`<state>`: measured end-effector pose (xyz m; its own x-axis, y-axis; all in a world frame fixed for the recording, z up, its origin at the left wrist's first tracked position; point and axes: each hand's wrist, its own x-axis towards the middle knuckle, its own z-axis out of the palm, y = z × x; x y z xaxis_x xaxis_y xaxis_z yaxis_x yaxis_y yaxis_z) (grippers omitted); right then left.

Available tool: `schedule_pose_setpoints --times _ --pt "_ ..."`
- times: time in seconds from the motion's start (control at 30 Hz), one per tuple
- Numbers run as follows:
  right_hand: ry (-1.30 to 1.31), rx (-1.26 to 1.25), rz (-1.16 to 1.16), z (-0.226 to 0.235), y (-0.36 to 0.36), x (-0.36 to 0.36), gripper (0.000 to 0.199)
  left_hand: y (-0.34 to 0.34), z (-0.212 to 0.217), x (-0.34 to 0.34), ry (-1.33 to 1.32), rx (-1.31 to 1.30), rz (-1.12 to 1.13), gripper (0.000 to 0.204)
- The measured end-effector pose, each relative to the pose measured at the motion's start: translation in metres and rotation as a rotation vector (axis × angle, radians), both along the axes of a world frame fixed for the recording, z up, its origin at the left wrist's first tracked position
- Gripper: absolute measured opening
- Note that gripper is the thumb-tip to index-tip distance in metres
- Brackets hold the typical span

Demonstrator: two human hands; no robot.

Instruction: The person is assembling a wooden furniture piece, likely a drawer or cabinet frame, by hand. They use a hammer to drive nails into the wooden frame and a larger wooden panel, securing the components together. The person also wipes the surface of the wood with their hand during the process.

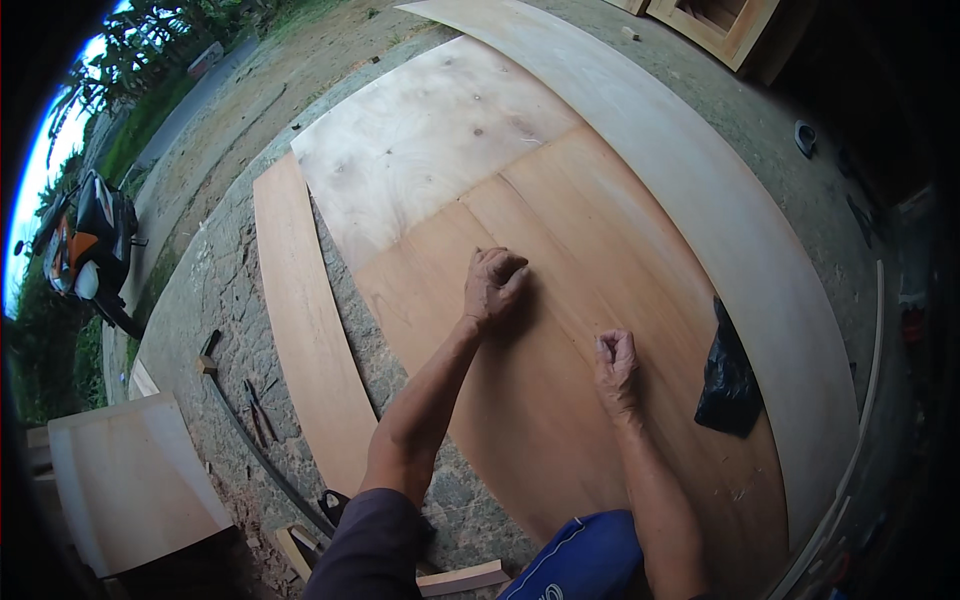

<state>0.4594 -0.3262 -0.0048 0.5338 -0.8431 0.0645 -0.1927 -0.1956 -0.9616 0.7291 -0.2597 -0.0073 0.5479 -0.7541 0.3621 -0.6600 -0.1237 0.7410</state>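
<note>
- Two fists of mine press on the reddish veneer sheet (560,400) spread over the pale plywood panel (430,130) on the concrete; I judge I am smoothing it flat.
- My left hand (493,285) is curled shut, knuckles down near the sheet's middle, gripping nothing I can see.
- My right hand (616,362) is closed too, pressing just beside it; whether it pinches something, I cannot tell.
- Next calls for even pressure outward toward the edges.
- A black plastic bag (727,380) lies at the right.
</note>
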Motion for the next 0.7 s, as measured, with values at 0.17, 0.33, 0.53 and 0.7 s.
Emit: schedule_pose_setpoints --times 0.17,0.33,0.53,0.7 --pt "-0.004 -0.060 -0.039 -0.016 -0.014 -0.019 0.014 -0.011 0.013 -0.161 0.367 0.076 -0.288 0.021" --pt "-0.026 -0.101 0.011 -0.022 -0.002 -0.015 0.012 -0.003 0.005 -0.162 0.461 0.000 -0.138 0.019" --pt "-0.051 -0.029 0.026 -0.025 0.000 0.004 0.012 0.000 0.007 -0.152 0.504 -0.074 0.040 0.018" --pt "-0.182 0.252 0.075 0.007 -0.044 -0.058 0.026 -0.047 0.000 -0.169 0.210 -0.213 0.073 0.012"
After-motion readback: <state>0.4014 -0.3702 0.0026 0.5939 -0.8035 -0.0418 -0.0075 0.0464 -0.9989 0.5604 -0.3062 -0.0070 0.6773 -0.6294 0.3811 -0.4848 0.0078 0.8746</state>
